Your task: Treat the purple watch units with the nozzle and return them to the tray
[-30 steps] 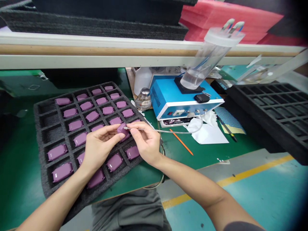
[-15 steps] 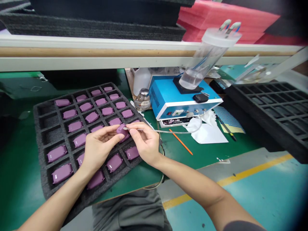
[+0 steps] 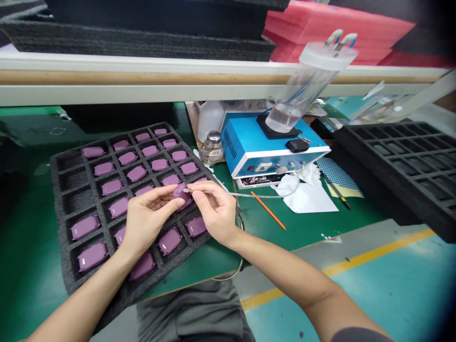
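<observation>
Between thumb and fingers, my left hand (image 3: 147,211) holds a small purple plastic case (image 3: 180,191) above the foam tray. My right hand (image 3: 215,209) pinches the end of a thin clear tube (image 3: 245,194), whose pale tip meets the case or lies right in front of it; contact is hard to make out. From my fingers the tube runs right towards the front of a blue control box (image 3: 245,137). Below both hands lies the dark foam tray (image 3: 59,209), with purple cases in most of its pockets and several bare pockets at its left side.
A glass bottle with a metal cap (image 3: 212,148) stands beside the box. A clear cylinder (image 3: 295,95) leans on top of it. An orange stick (image 3: 269,211), white paper (image 3: 309,198) and a pen (image 3: 335,190) lie to the right. Another black tray (image 3: 402,156) sits far right; a shelf (image 3: 142,92) crosses above.
</observation>
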Demonstrator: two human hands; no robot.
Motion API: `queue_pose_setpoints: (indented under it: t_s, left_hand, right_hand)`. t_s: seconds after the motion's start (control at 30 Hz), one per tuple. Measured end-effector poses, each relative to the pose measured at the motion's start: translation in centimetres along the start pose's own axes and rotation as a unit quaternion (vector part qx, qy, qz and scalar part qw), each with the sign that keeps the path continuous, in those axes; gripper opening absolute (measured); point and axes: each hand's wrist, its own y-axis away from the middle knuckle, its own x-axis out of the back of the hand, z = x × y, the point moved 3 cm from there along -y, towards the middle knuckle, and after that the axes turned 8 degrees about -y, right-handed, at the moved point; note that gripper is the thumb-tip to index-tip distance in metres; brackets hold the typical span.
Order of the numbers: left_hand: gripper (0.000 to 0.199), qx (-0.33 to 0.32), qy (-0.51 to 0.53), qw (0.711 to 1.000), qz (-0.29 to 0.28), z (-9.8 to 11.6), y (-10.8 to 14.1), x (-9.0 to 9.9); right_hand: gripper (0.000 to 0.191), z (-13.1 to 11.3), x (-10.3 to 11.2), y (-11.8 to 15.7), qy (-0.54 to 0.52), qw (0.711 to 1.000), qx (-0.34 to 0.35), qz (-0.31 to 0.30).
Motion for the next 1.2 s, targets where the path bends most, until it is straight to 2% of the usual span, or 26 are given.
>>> queue_pose_setpoints:
  t_s: [0.63,0.83,0.93,1.03,1.13,1.2]
  left_hand:
    - [0.047,0.002,0.024,1.0,-0.006,-0.2,-0.3,-0.1]
    - [0.04,-0.035,-0.037,0.999,0.004,0.1,0.5,-0.2]
    - [0.033,-0.104,-0.154,0.983,0.002,1.3,0.9,2.3]
    - [0.032,-0.158,-0.314,0.936,0.027,1.8,-0.3,8.1]
    - [0.029,-0.094,-0.412,0.905,0.045,0.2,-2.5,14.7]
    - [0.023,-0.032,-0.428,0.903,-0.002,-1.7,-3.8,17.4]
  right_hand:
    - [0.012,-0.1,-0.1,-0.1,0.002,1.0,0.014,0.003]
    - [0.013,-0.1,0.3,0.5,0.015,1.0,0.01,0.003]
    - [0.014,0.1,0.7,1.6,0.027,0.999,-0.015,0.023]
    - [0.015,0.6,0.8,2.1,0.038,0.999,-0.017,0.035]
    - [0.016,0.7,0.6,2.4,0.033,0.999,-0.019,0.037]
    - [0.019,0.6,0.5,2.5,0.038,0.998,-0.025,0.037]
